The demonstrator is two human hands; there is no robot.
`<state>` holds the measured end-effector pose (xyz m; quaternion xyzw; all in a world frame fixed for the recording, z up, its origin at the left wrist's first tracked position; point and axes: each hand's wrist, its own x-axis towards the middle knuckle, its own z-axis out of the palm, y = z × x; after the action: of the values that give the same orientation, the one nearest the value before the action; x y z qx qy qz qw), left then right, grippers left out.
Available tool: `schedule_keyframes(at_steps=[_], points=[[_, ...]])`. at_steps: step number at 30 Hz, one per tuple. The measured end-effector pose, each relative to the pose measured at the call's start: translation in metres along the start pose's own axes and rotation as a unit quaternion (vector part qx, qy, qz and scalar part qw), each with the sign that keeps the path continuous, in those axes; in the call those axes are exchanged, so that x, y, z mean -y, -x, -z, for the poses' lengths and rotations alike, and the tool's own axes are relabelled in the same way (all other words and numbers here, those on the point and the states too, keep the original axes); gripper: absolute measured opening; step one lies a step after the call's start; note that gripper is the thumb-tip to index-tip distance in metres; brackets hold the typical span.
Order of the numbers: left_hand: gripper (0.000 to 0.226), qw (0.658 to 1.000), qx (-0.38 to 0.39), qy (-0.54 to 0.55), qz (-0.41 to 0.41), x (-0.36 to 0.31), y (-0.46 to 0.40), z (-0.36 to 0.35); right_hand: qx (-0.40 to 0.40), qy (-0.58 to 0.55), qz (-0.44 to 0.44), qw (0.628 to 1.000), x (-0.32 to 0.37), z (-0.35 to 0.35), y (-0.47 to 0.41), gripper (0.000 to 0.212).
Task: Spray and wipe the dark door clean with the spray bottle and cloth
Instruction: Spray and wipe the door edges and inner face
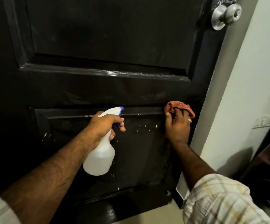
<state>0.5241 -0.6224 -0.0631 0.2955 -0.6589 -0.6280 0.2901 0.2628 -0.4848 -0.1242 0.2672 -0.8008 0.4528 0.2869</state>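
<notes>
Left hand (106, 125) grips the neck of the white spray bottle (101, 156), one finger curled on its blue trigger, nozzle aimed toward twelve o'clock at the dark door (98, 42). Right hand (178, 125), at three o'clock from the bottle, presses a bunched orange checked cloth (178, 106) against the lower panel's top right corner. White droplets speckle the panel between them. A silver doorknob (226, 15) sits at one o'clock.
</notes>
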Motion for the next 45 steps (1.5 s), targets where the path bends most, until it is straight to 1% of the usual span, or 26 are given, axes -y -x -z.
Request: schedule_keyframes(at_steps=[2,4,7,9,12,15,16,18,20,23,25,27,30,32,33,35,37,39,41,43,44,45], points=[[0.02,1.0,0.01,-0.017,0.008,0.004,-0.007,-0.008,-0.028,-0.027,-0.02,0.999,-0.012,0.007,-0.012,0.044],[0.018,0.999,0.019,-0.02,0.02,0.008,-0.012,-0.024,-0.038,-0.045,-0.046,0.997,-0.014,0.012,-0.017,0.041],[0.016,0.999,0.026,0.006,0.021,0.011,-0.015,-0.054,-0.046,-0.077,-0.064,0.994,-0.011,0.012,-0.02,0.04],[0.017,0.999,0.028,0.012,0.022,0.01,-0.015,-0.065,-0.071,-0.109,-0.086,0.988,-0.005,0.009,-0.02,0.041],[0.017,0.999,0.013,0.027,0.029,0.006,-0.015,-0.056,-0.122,-0.151,-0.108,0.975,0.011,0.006,-0.028,0.041],[0.021,0.999,-0.016,0.042,0.025,0.003,-0.013,-0.024,-0.142,-0.162,-0.108,0.971,0.033,-0.008,-0.026,0.03],[0.023,0.999,-0.025,0.04,0.019,0.003,-0.01,-0.01,-0.147,-0.162,-0.09,0.972,0.04,-0.014,-0.018,0.024],[0.023,0.998,-0.045,0.036,0.014,0.003,-0.004,0.015,-0.137,-0.132,-0.017,0.982,0.051,-0.028,0.004,0.019],[0.021,0.997,-0.063,0.031,0.021,0.005,0.001,0.04,-0.106,-0.098,0.058,0.988,0.061,-0.04,0.027,0.021],[0.02,0.996,-0.082,0.019,0.023,0.012,0.01,0.071,-0.051,-0.092,0.176,0.979,0.091,-0.049,0.058,0.031],[0.02,0.995,-0.095,0.015,0.024,0.019,0.014,0.082,0.002,-0.089,0.269,0.959,0.114,-0.052,0.073,0.039],[0.021,0.994,-0.103,0.008,0.024,0.024,0.018,0.083,0.043,-0.086,0.346,0.933,0.124,-0.054,0.076,0.041],[0.021,0.995,-0.098,0.004,0.026,0.026,0.016,0.073,0.058,-0.053,0.441,0.894,0.103,-0.053,0.056,0.037],[0.021,0.996,-0.084,0.004,0.034,0.026,0.011,0.059,0.053,-0.029,0.463,0.884,0.075,-0.049,0.038,0.035],[0.021,0.997,-0.074,0.006,0.037,0.027,0.006,0.049,0.043,-0.027,0.458,0.888,0.057,-0.048,0.029,0.035],[0.02,0.997,-0.059,0.017,0.036,0.028,-0.001,0.031,0.014,-0.034,0.413,0.91,0.019,-0.045,0.012,0.037],[0.019,0.998,-0.041,0.037,0.025,0.029,-0.007,0.01,-0.015,-0.019,0.314,0.949,-0.024,-0.036,-0.007,0.039],[0.019,0.999,-0.025,0.043,0.021,0.027,-0.01,-0.008,-0.021,0.002,0.203,0.979,-0.055,-0.019,-0.02,0.043],[0.02,0.999,-0.01,0.036,0.025,0.023,-0.011,-0.022,-0.012,0.021,0.159,0.987,-0.064,-0.009,-0.023,0.047],[0.022,0.999,0.0,0.035,0.027,0.019,-0.01,-0.03,-0.014,0.012,0.129,0.991,-0.051,-0.009,-0.019,0.046],[0.023,0.999,0.002,0.034,0.028,0.016,-0.009,-0.032,-0.025,-0.013,0.08,0.996,-0.037,-0.011,-0.016,0.045],[0.023,0.999,0.002,0.033,0.031,0.015,-0.009,-0.032,-0.042,-0.057,0.001,0.997,-0.019,-0.012,-0.014,0.045]])
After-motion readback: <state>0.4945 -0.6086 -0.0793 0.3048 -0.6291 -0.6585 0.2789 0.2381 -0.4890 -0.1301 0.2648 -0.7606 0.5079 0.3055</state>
